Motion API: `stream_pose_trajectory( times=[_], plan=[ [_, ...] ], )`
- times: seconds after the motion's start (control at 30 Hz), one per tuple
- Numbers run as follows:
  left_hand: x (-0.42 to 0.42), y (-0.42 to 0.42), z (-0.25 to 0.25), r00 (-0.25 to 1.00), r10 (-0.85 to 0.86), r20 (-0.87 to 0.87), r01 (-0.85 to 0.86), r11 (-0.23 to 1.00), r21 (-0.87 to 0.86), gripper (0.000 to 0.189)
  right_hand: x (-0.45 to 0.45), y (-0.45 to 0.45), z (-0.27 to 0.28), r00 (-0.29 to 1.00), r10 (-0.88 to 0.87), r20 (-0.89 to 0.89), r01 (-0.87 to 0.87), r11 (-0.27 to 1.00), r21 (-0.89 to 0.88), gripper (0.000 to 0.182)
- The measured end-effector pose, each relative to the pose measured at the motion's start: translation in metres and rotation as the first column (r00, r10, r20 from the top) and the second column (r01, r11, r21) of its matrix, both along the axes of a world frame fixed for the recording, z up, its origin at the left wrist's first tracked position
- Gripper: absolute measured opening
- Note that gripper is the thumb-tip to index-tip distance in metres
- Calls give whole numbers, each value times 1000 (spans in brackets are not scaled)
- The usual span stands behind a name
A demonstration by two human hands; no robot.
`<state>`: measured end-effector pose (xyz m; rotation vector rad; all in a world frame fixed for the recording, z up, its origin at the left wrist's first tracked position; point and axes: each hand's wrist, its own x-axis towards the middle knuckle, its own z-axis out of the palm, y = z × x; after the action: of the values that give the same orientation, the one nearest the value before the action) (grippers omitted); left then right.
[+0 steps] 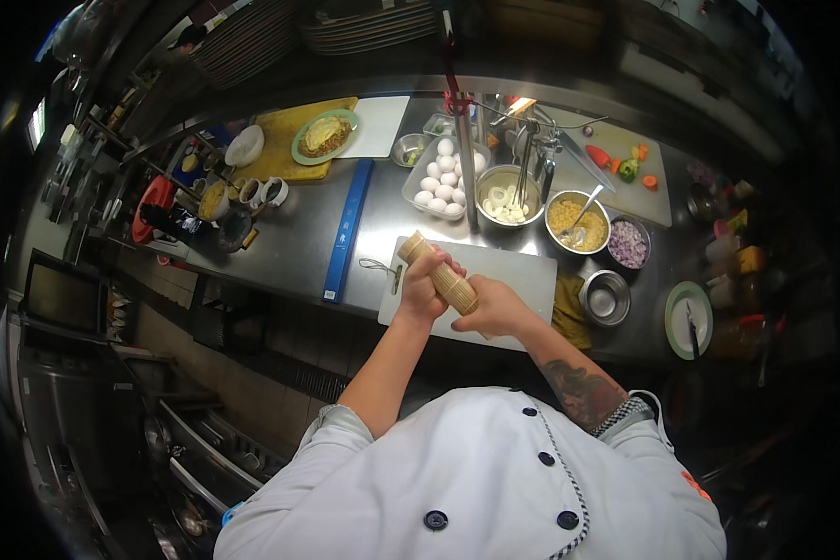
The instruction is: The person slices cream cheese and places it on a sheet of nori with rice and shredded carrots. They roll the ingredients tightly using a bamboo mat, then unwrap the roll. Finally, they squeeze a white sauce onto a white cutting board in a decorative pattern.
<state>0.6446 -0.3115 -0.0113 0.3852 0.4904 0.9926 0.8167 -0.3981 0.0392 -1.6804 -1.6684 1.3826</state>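
A rolled bamboo sushi mat (453,288) is held between my two hands above a white cutting board (507,269). My left hand (425,285) wraps around its upper part, fingers curled over the slats. Around the lower end, my right hand (495,306) grips with the thumb underneath. Whatever may be inside the roll is hidden. A wire whisk-like loop (376,264) lies by the board's left edge. Left of the board is a long blue box (350,231) bearing writing.
Behind the board stand a tub of eggs (444,178), a bowl of peeled eggs with a whisk (509,203), a yellow mash bowl (577,221) and chopped red onion (628,242). A knife (588,162) lies on another board. A metal post (467,168) rises behind.
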Motion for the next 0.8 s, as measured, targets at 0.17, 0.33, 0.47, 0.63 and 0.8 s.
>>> stream_pose_trajectory(
  times=[0.17,0.33,0.47,0.63,0.8],
  plan=[
    [11,-7,41,997,-27,-73,14,985,-174,18,10,4,-7,979,-45,-200,22,993,-117,50],
    [16,-12,60,997,-64,45,69,993,-100,17,28,4,-7,738,-211,-641,-214,828,-519,45],
    [1,11,2,1000,12,-20,-13,1000,-28,20,5,8,-8,991,-88,-105,85,996,-28,47],
    [16,4,23,985,46,-169,-76,981,-176,23,-4,3,-7,984,-115,137,93,983,156,51],
    [21,-25,67,996,-84,26,87,985,-146,23,28,8,22,843,-134,-522,-102,912,-398,59]
  ],
)
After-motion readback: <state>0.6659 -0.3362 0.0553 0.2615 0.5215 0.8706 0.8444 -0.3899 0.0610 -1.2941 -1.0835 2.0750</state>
